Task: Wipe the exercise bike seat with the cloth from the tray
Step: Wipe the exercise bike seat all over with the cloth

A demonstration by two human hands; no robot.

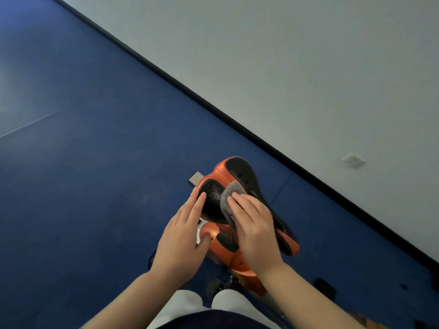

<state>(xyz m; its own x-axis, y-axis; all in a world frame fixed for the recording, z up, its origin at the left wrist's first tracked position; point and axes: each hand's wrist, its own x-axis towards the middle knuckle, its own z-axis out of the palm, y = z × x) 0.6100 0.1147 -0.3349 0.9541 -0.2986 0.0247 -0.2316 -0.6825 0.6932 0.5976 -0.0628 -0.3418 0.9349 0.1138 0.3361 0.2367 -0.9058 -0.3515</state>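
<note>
Right hand (pixel 255 231) hides most of the cloth (pixel 230 194) on seat (pixel 240 173)

Two hands (pixel 180 236), one seat (pixel 240 176), one cloth (pixel 228 200), one wall socket (pixel 354 159).

Your left hand (pixel 183 236) blocks the seat (pixel 240 184) on its left edge; the blue floor (pixel 95 162) beyond lies open. The wall (pixel 308 79) bounds the right.

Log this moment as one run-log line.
step: wiping | right hand: presses cloth on seat | left hand: flat on seat's left edge | tray: not in view
</note>
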